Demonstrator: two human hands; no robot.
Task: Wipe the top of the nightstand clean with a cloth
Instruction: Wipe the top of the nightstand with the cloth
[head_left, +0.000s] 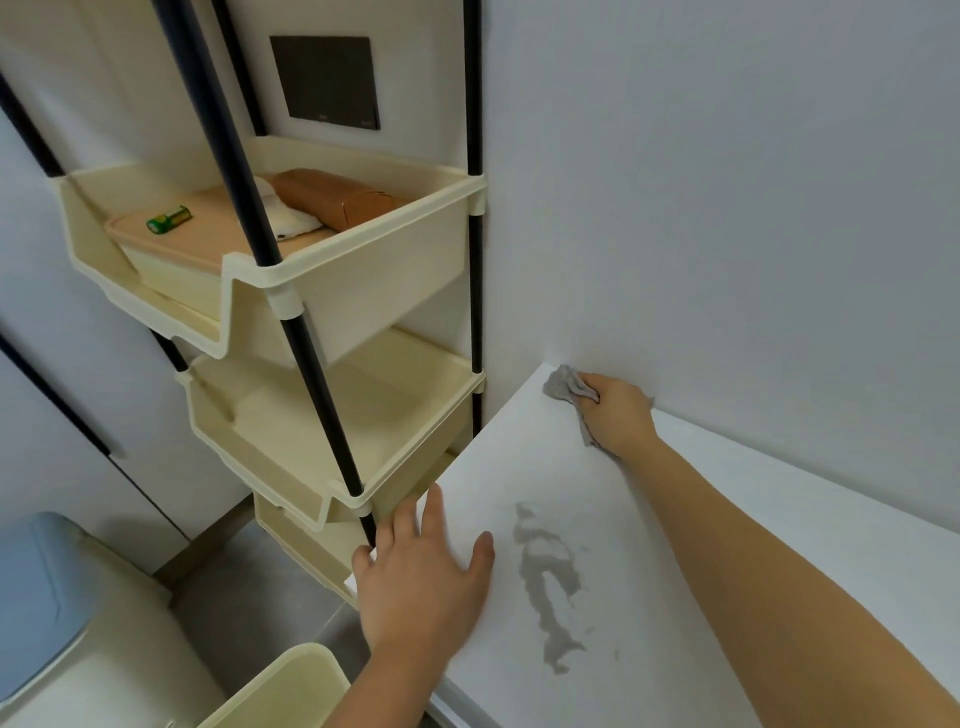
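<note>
Right hand (618, 410) clenched on grey cloth (563, 387) at nightstand (519, 457) corner, left hand (421, 577) flat, fingers apart; bunched cloth may spread the grey smear (550, 577).

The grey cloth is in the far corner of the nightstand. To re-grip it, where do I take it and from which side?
Take the bunched middle, where the right hand pinches the grey cloth, coming from above and the near side. The wall closes off the far side, and the cloth lies crumpled on the nightstand top, so its raised folds give a hold.
</note>
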